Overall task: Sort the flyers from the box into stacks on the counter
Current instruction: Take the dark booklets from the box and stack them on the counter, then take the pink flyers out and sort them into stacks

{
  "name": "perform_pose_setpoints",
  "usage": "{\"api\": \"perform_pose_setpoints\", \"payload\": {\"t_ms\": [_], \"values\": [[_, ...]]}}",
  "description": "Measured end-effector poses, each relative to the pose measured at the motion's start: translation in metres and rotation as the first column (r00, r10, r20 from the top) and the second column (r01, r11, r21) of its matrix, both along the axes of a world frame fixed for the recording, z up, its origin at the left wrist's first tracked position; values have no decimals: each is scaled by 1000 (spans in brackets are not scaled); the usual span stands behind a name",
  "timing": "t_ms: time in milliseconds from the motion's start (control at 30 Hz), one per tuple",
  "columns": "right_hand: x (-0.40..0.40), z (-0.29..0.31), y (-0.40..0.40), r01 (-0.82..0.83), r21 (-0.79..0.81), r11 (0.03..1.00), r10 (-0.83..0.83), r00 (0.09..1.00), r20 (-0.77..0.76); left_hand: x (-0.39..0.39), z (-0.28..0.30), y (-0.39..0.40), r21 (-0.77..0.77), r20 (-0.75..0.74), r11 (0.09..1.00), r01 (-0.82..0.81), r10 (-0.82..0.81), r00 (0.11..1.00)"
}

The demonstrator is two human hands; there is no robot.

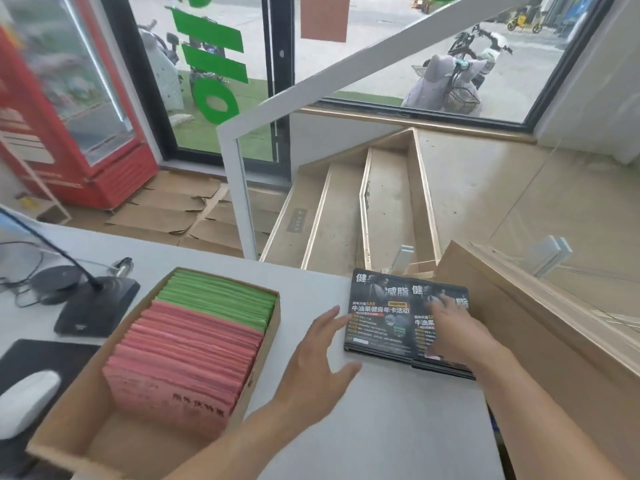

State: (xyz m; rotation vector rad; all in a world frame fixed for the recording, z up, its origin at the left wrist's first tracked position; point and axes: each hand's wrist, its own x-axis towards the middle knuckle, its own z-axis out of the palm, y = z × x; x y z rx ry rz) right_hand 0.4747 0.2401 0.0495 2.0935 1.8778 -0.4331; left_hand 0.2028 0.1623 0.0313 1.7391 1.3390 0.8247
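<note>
Two piles of black flyers (381,313) lie side by side at the far right of the white bench (381,427), close to its edge and touching or overlapping where they meet. The right hand (450,327) rests on the right-hand pile, fingers spread and blurred; whether its grip pinches a sheet or only presses flat, I cannot tell. The left hand (318,362) hovers just beside the left pile's near corner, fingers straight and apart, thumb out, holding nothing.

The cardboard box (69,441) sits to the left on the bench, holding red flyers (180,368) packed on edge toward the near side and green flyers (221,299) behind them; its nearest section is bare.

Step in hand, by my reading: squaring up the black stacks. The red and green lots are not yet sorted out.

Next move likely calls for the left hand to reach back into the box and lift a colour batch whole, then set it on open bench between box and black piles.

Mouse (24,400) and microphone base (93,306) sit at far left.
</note>
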Motion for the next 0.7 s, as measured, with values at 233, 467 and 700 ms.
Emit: {"api": "perform_pose_setpoints", "payload": {"t_ms": [233,467,700], "values": [[-157,3,-37,-358,408,840,511,775,-373,-117,29,-46,159,-3,932,-327,331,943],[-272,-23,-112,-477,589,652,750,515,-415,-234,-2,-84,146,-427,913,-380,405,808],[-316,-37,-129,-549,409,729,676,675,-296,-253,-22,-106,98,-578,942,-322,317,752]]}}
